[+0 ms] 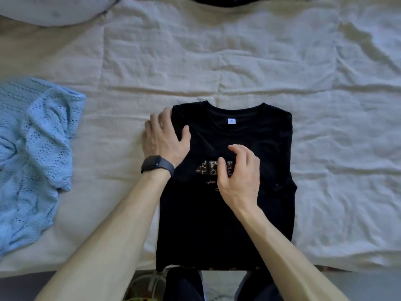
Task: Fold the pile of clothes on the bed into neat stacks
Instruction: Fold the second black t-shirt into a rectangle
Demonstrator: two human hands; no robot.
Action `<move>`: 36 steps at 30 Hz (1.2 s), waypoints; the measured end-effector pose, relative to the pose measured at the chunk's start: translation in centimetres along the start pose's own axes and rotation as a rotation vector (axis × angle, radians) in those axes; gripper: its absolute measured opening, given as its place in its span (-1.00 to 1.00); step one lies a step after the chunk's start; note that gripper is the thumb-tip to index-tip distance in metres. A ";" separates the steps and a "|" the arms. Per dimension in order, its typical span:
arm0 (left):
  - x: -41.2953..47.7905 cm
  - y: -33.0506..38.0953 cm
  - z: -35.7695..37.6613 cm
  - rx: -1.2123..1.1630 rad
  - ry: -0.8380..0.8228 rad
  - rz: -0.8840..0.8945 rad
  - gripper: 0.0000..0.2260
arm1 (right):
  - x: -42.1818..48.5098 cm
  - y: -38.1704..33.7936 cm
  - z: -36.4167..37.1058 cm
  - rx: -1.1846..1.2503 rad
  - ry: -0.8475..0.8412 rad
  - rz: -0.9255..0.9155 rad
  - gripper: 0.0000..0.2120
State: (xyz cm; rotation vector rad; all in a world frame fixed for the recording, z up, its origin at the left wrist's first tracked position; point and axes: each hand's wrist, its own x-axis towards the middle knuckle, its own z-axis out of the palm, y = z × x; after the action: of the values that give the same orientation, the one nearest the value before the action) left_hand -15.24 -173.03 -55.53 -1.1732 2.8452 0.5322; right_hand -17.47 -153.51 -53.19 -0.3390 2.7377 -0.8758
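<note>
Shirt (227, 224), black, sides folded in: flat on bed (238, 61). Our left hand (162, 137): fingers straight, pressing shirt's left edge. Our right hand (238, 174): half curled over shirt's print, holding nothing. Knit (32, 148), blue: left of shirt.

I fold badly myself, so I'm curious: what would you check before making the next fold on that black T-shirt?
1. Black T-shirt lies flat on the bed: ok.
2. Both sides folded inward: ok.
3. Left hand presses the shirt's left edge: ok.
4. Right hand, fingers curled over the print, grips fabric: cannot tell.
5. Blue knit lies apart from the shirt: ok.
</note>
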 end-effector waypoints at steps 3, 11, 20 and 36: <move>-4.8 -0.1 1.2 0.076 0.117 0.428 -0.45 | -0.2 4.3 -2.3 -0.172 0.170 -0.063 -0.64; -6.1 -1.8 6.1 0.349 -0.218 0.480 -0.32 | 5.4 11.3 -1.7 -0.545 -0.257 -0.113 -0.40; -16.4 -3.9 0.5 -0.064 -0.049 0.039 -0.39 | -10.2 12.2 -9.6 -0.010 -0.002 0.399 -0.34; -33.0 -10.7 -0.8 -0.422 -0.580 -0.548 -0.64 | -22.4 21.4 -9.8 0.543 -0.212 0.763 -0.89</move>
State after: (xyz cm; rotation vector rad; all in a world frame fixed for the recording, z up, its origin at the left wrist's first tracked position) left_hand 15.86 -157.90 -53.23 -1.4655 1.8765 1.2145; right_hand -2.37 -124.72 -54.50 0.6301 2.0354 -1.1794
